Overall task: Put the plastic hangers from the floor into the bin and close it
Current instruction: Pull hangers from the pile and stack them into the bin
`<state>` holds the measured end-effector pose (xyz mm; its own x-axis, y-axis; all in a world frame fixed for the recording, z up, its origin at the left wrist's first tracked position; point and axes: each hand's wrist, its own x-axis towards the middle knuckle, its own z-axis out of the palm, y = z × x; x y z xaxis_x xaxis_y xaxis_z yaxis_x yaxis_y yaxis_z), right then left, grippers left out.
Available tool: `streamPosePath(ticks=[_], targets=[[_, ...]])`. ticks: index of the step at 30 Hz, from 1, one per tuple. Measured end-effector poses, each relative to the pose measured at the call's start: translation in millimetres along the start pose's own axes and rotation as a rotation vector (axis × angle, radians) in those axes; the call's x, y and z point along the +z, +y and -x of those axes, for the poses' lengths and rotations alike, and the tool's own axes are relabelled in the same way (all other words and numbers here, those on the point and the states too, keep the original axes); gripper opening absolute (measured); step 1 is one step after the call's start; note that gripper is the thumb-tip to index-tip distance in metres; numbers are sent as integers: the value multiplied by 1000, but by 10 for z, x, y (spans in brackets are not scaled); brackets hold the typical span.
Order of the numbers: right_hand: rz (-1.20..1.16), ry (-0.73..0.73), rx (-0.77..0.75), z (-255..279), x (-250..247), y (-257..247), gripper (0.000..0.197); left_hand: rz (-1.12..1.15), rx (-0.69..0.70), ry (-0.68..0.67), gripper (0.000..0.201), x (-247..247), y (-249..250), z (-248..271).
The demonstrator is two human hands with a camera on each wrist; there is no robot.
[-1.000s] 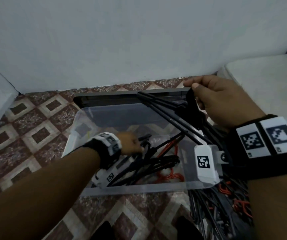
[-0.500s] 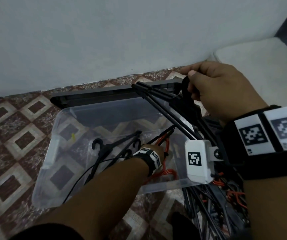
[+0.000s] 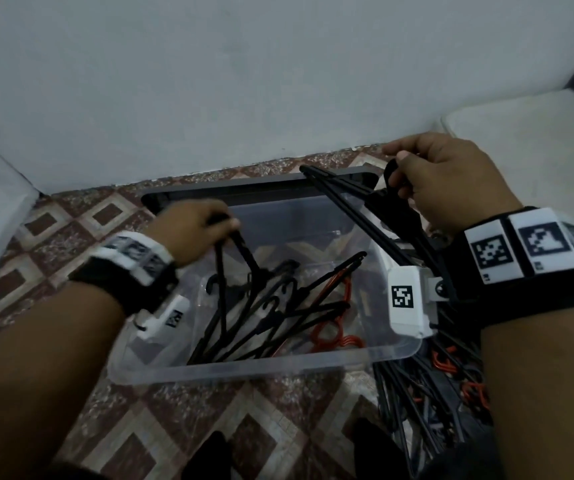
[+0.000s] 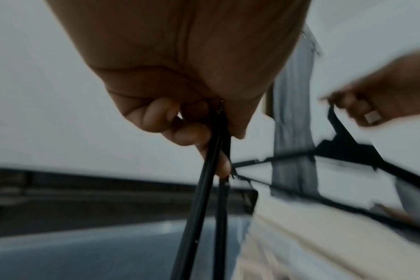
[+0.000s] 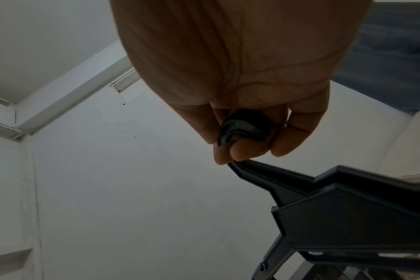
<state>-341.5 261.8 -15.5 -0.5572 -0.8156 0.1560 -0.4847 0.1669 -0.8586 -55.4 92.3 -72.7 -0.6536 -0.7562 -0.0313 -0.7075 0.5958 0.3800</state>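
A clear plastic bin (image 3: 278, 367) stands on the tiled floor with black and red hangers (image 3: 278, 310) piled inside. My left hand (image 3: 195, 226) is raised over the bin's left part and grips the thin ends of black hangers (image 4: 204, 189) that trail down into the pile. My right hand (image 3: 427, 174) is above the bin's far right corner, fingers curled round the hooks of a bunch of black hangers (image 3: 393, 220), also seen close up as the black hanger hooks (image 5: 242, 128). That bunch slants out over the bin.
The bin's dark lid (image 3: 244, 192) leans behind it against the white wall. A heap of black and red hangers (image 3: 434, 393) lies on the floor right of the bin. A white mattress edge (image 3: 528, 133) is at the far right.
My left hand has come up out of the bin from the right part to the left, lifting black hangers by their ends. My right hand stays holding its bunch.
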Motion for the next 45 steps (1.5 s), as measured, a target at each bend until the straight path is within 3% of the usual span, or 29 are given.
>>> streamPosePath(ticks=[6,10,15,19,26,29,32,34,37,39,43,45], targets=[[-107,-38,60,1,60,-13,26,814,31,330,31,-651,-319,356],[-151,-125,60,20,131,-49,25,1266,124,290,31,-714,-379,337],[-394,-209,67,48,240,-169,18,1360,99,214,30,-483,-256,226],[-392,-264,35,66,237,-195,15,1424,32,219,28,-280,-254,113],[75,-297,-79,81,151,-158,32,1505,-85,246,21,25,-188,-31],[272,-292,-106,85,158,-124,23,1517,-137,199,21,147,-180,-79],[332,-298,-108,97,194,-100,14,1268,-352,68,24,344,-211,-129],[295,-243,-110,80,199,-95,10,858,-446,-102,31,520,-273,-147],[197,-208,-75,48,198,-104,4,220,-278,-476,37,822,-218,-239],[112,-233,-30,37,207,-102,3,-67,-111,-618,41,1081,-39,-397],[40,-234,6,20,202,-71,3,-286,121,-795,51,1822,332,-726],[23,-203,25,0,175,-54,7,-353,156,-877,51,2169,425,-849]])
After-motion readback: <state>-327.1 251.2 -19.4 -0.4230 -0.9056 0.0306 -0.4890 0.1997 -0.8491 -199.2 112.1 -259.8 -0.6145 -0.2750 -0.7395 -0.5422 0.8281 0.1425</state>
